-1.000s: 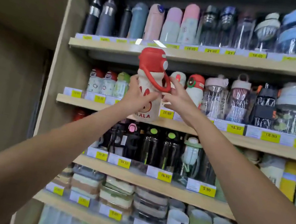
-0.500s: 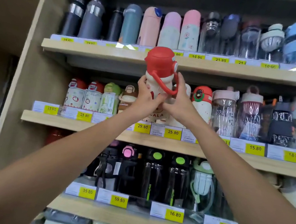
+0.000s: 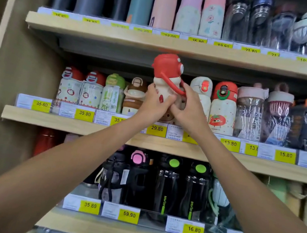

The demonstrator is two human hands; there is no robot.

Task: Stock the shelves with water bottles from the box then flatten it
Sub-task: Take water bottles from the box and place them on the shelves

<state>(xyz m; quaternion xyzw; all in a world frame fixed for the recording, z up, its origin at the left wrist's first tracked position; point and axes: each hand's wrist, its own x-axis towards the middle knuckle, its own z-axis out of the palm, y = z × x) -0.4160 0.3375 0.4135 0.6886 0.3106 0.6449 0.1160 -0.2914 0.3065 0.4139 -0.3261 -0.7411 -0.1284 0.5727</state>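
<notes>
Now, the danger here is the squeeze. The bottle (image 3: 166,72) is headed for a tight slot on the middle shelf (image 3: 67,122), with a brown bottle (image 3: 132,97) at nine o'clock and a white bottle (image 3: 200,91) at three o'clock. Push it in crooked and a neighbour could tip, maybe toppling the row or falling off the edge.

The red lid sits just under the upper shelf (image 3: 121,36), at twelve o'clock. Lift any higher and I'd expect it to knock the board and twist in the grip. That red loop (image 3: 173,86) hangs out toward four o'clock and might snag the white bottle's cap on the way in. The price tags (image 3: 156,129) at six o'clock line the front lip, so a low base could catch on them.

As for the grip, it's a two-handed clasp. The left hand (image 3: 155,104) wraps the body from seven o'clock, fingers curled round the front. The right hand (image 3: 189,110) closes on it from five o'clock, thumb up by the loop. The bottle rises out of both hands toward twelve o'clock, lid clear above the knuckles and a shade tilted. Its base is hidden behind the hands, so I can't tell whether it touches the shelf yet.
</notes>
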